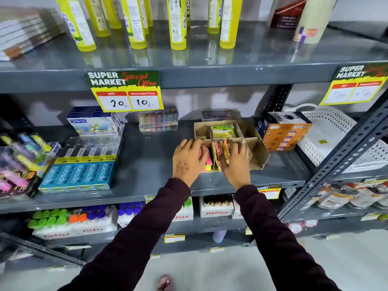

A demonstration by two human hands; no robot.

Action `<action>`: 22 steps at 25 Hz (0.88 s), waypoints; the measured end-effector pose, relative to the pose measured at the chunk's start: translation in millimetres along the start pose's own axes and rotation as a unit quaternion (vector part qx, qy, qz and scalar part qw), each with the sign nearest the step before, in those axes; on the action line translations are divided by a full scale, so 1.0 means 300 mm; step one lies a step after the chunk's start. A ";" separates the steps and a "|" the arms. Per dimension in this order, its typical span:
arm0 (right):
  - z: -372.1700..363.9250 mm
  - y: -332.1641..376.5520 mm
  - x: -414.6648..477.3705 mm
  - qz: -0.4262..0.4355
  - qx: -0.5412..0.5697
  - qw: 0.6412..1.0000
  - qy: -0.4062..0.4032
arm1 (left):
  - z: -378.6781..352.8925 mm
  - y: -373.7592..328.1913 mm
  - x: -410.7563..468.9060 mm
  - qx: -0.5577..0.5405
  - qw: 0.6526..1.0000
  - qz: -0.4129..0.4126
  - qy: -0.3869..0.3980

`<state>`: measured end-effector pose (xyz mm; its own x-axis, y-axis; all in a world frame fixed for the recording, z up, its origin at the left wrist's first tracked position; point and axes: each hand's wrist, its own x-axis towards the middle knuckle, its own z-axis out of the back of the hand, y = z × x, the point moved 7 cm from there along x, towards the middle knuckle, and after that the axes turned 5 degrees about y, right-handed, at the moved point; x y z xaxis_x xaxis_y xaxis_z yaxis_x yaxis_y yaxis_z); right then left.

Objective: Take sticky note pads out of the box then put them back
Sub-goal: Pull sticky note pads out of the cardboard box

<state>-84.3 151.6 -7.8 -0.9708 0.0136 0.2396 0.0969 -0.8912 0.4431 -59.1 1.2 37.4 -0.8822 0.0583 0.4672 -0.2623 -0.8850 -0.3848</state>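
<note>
A brown cardboard box point(259, 153) with inner dividers sits on the middle grey shelf point(147, 164). Its front compartments hold bright sticky note pads point(208, 159) in pink, yellow and orange. A green-labelled pack point(222, 131) stands in a back compartment. My left hand point(188, 160) rests on the pink and yellow pads at the box's front left, fingers curled over them. My right hand point(236, 162) is closed around an upright bunch of orange and pink pads point(221, 151) in the middle front compartment. The right compartments look bare.
Blue Apsara pencil boxes point(78, 175) lie to the left, with a DOMS box point(94, 122) behind. An orange and black box point(282, 129) and a white perforated basket point(336, 139) stand to the right. Yellow bottles point(177, 24) line the shelf above. A slanted steel brace point(340, 162) crosses at right.
</note>
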 end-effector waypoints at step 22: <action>0.039 0.168 0.071 -0.066 -0.042 0.992 -0.103 | -0.024 0.629 -0.193 0.034 0.980 0.093 0.173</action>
<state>-97.5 112.4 29.6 -0.9079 0.2171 0.3587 -0.0554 -0.9101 0.4107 -60.2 -165.7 -67.9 -0.9951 0.0362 0.0918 -0.0684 -0.9235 -0.3775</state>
